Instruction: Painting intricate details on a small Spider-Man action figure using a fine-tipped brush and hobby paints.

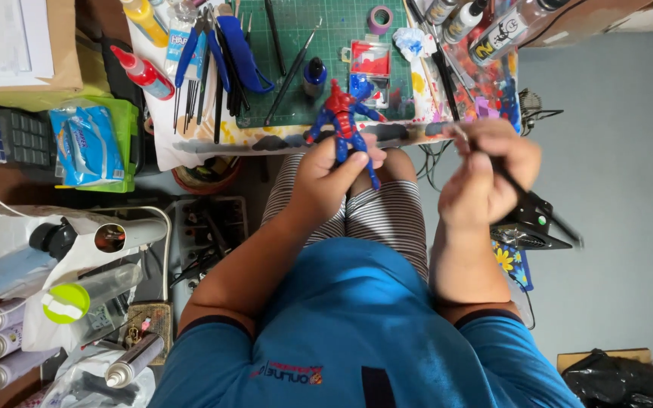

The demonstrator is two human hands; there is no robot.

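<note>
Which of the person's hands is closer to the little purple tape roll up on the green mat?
Right. The right hand, gripping a thin dark tool, sits below and right of the purple tape roll; the left hand, holding the figure, is farther below.

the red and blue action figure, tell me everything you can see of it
The small red and blue action figure, seemingly hard plastic, is seen from behind: red head and torso, blue arms spread outward, blue legs. It is held roughly upright over the lap, at the edge of the green cutting mat. The left hand grips its legs; the right hand stays clear.
</note>
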